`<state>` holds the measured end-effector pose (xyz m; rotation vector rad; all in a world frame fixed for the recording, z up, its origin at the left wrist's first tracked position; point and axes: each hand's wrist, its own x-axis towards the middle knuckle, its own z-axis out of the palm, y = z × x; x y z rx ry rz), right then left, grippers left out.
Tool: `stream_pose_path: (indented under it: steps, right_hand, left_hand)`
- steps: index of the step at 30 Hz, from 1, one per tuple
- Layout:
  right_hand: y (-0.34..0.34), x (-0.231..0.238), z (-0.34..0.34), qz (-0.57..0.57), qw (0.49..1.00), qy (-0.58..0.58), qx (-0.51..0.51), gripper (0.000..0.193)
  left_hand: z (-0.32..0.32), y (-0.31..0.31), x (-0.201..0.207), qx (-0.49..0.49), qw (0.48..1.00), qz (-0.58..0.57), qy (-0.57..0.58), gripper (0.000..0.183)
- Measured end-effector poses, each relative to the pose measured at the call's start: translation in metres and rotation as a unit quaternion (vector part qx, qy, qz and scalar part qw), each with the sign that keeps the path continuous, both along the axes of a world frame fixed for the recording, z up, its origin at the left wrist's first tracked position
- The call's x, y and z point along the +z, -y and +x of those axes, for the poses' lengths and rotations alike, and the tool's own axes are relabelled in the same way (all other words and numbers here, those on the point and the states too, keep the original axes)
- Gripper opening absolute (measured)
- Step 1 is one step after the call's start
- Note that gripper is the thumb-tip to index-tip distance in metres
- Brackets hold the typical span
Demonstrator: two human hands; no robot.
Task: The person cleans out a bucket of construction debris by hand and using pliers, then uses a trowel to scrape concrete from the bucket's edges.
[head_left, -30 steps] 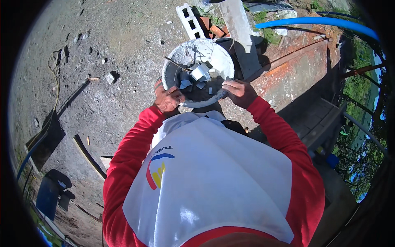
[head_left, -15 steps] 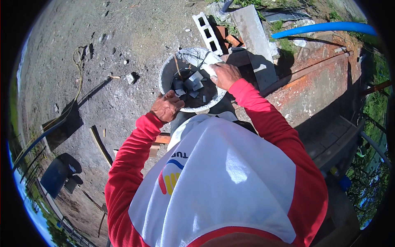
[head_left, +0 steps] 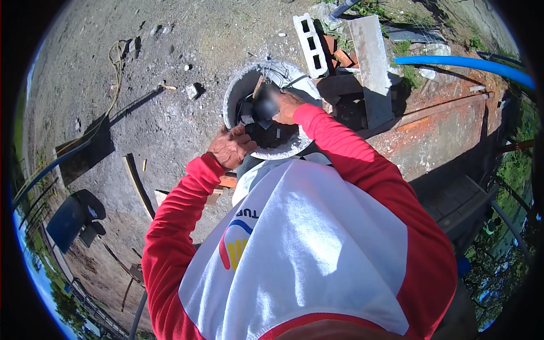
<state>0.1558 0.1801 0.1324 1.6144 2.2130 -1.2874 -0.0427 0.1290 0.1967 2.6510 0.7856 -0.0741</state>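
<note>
A round, white-crusted bucket (head_left: 280, 153) stands in front of me, its wall lit on the right and shaded on the left. Grey block-like pieces (head_left: 247, 119) lie in its dark inside, beside a thin brown stick (head_left: 258, 86). At the near left rim, my left hand (head_left: 231, 147) is closed with its fingers curled over the edge. My right hand (head_left: 288, 107) reaches over the right side into the bucket. Its fingertips meet a dark, blurred patch among the pieces, so I cannot make out whether they hold anything.
A white hollow concrete block (head_left: 311, 45), broken red bricks (head_left: 342, 57) and a grey slab (head_left: 371, 71) lie beyond the bucket to the right. A blue pipe (head_left: 464, 62) juts in from the right. Left are a wooden strip (head_left: 137, 184), a rope (head_left: 116, 93) and a dark blue container (head_left: 71, 222).
My right hand has moved from the bucket's right rim down and left into its inside. My left hand keeps to the near left rim. The whole view has shifted slightly.
</note>
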Motion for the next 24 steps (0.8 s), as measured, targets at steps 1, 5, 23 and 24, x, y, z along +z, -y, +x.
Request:
stream_pose_path:
  steps: [1, 5, 23, 24]
  right_hand:
    - [0.002, -0.007, -0.007, -0.049, 0.997, 0.059, 0.012, 0.056]
    - [0.009, -0.030, -0.012, -0.014, 0.992, 0.036, 0.120, 0.031]
    - [0.010, 0.020, -0.013, -0.078, 0.992, -0.043, 0.088, 0.033]
    - [0.009, 0.024, -0.010, -0.070, 0.992, -0.079, 0.073, 0.034]
  left_hand:
    - [-0.004, 0.001, -0.001, -0.017, 1.000, -0.019, -0.002, 0.013]
    - [-0.019, 0.008, -0.005, -0.006, 0.999, -0.050, 0.010, 0.016]
    - [-0.036, 0.023, -0.017, 0.046, 0.993, -0.106, -0.029, 0.017]
    - [-0.036, 0.022, -0.016, 0.041, 0.995, -0.087, -0.016, 0.019]
